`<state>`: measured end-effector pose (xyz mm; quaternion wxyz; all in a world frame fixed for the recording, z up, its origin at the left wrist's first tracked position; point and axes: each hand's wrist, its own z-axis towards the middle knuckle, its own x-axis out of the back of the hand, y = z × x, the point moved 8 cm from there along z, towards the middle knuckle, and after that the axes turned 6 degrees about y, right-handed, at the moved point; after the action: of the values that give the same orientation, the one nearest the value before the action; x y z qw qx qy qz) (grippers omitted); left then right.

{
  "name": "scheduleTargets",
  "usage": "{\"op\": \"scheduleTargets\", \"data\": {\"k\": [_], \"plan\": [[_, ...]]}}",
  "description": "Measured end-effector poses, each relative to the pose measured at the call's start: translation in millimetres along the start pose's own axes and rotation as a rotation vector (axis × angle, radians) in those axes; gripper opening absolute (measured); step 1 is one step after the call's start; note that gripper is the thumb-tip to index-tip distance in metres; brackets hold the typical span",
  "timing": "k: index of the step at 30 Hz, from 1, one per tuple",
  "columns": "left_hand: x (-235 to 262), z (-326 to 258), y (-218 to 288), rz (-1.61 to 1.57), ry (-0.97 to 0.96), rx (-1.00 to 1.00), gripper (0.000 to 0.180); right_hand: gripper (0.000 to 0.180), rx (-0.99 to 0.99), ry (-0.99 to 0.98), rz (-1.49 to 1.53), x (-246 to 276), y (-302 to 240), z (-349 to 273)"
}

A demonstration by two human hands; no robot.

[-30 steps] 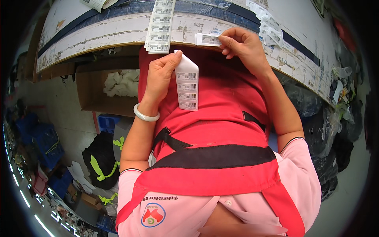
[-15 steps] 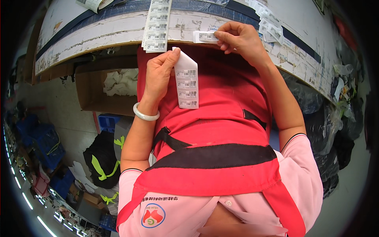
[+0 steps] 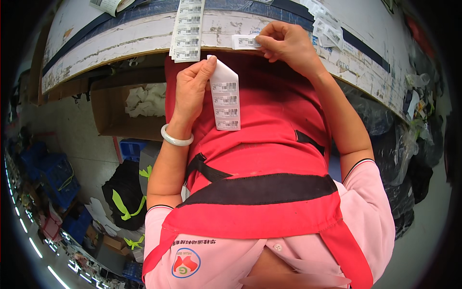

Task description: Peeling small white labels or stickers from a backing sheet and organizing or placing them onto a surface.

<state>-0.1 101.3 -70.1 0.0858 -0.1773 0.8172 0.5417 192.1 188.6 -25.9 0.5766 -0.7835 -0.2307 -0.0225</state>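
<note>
At 9 o'clock from the middle of the view stand blue plastic crates (image 3: 57,168); at 8 lies a bundle of black fabric (image 3: 120,190) with a neon-yellow tie; at 10 an open cardboard box (image 3: 114,126) holds crumpled white paper (image 3: 146,100); at 11 is the left hand (image 3: 191,89), a white bangle (image 3: 176,136) at its wrist; its thumb and forefinger pinch the folded upper end of a barcode-label strip (image 3: 225,100), the other fingers curled in; just beyond, also at 11, more label strips (image 3: 187,31) lie overlapped on the scuffed white table (image 3: 144,36); the pinched strip hangs at 12 in front of the red apron (image 3: 269,120); farther out at 12 a small stack of cut labels (image 3: 244,42) is at the table's front edge, though touching or apart I cannot tell; at 1 the right hand (image 3: 294,48) pinches its right end between thumb and forefinger, the remaining fingers bent; beyond, loose labels (image 3: 328,26) lie heaped; clear plastic bags (image 3: 387,139) fill 3 o'clock.
</note>
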Motion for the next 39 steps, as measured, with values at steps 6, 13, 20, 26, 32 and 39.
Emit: {"op": "scheduleTargets", "data": {"k": [6,13,20,26,32,39], "plan": [[3.3,1.5,-4.1,0.046,-0.019,-0.007,0.029,0.020,0.052,0.005,-0.094,1.7,-5.3,0.0],[6.6,-5.5,-1.1,-0.010,0.016,0.048,0.030,0.018,0.186,0.178,0.189,71.5,-0.9,-26.4],[-9.6,-9.7,12.9,-0.026,-0.032,-0.003,0.028,0.022,0.047,0.611,-0.267,180.6,58.2,-33.7],[-8.9,-10.7,9.5,-0.011,-0.007,-0.020,0.027,0.041,0.016,0.747,-0.763,188.5,47.5,-38.2],[-15.3,-14.5,18.5,-0.005,-0.010,-0.048,0.028,0.020,0.215,0.204,-0.051,35.5,-0.1,-61.7],[-12.5,-18.8,35.9,-0.014,0.056,-0.239,0.029,0.017,-0.115,-0.269,0.214,-63.7,2.0,-75.6]]}}
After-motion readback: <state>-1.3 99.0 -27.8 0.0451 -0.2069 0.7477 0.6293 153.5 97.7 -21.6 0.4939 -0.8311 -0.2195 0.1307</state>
